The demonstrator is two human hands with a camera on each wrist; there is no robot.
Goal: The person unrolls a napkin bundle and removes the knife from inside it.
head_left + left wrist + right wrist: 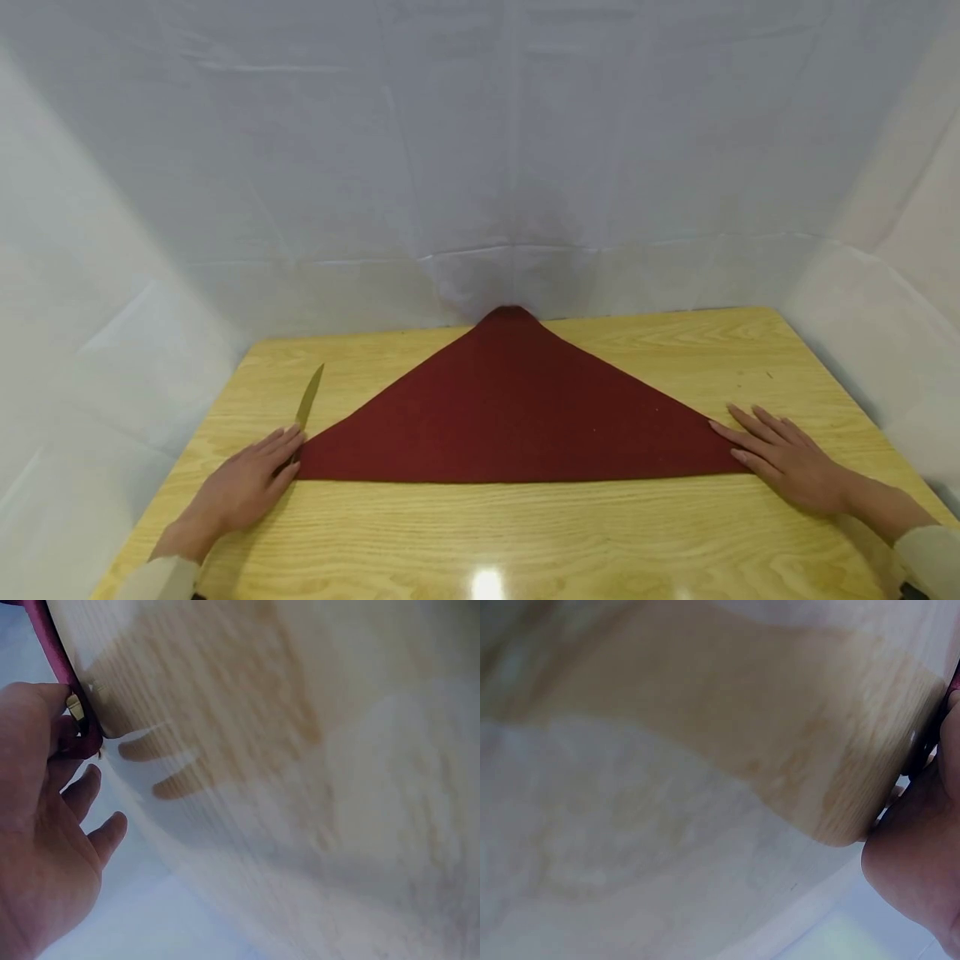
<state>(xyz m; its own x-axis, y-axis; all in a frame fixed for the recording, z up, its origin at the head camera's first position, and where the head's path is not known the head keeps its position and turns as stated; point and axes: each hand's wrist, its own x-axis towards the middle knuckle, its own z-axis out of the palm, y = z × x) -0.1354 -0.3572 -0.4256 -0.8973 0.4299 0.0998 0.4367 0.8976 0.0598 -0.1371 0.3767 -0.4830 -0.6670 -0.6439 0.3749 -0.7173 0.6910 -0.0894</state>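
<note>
A dark red cloth (510,408) lies as a wide triangle on the wooden table, its long straight edge towards me and its blunt peak at the back. At its left corner my left hand (243,483) pinches the cloth; in the left wrist view the cloth edge (90,742) curls between thumb and fingers. A gold blade like a table knife's (311,396) sticks out past those fingertips, its lower end hidden. My right hand (795,462) rests on the right corner with fingers spread and fairly straight. The right wrist view shows only part of that hand (919,862).
Pale sheeting (510,150) hangs behind the table and along both sides. The wooden tabletop (525,533) shows in front of the cloth and at its back corners. Light glares near the front edge.
</note>
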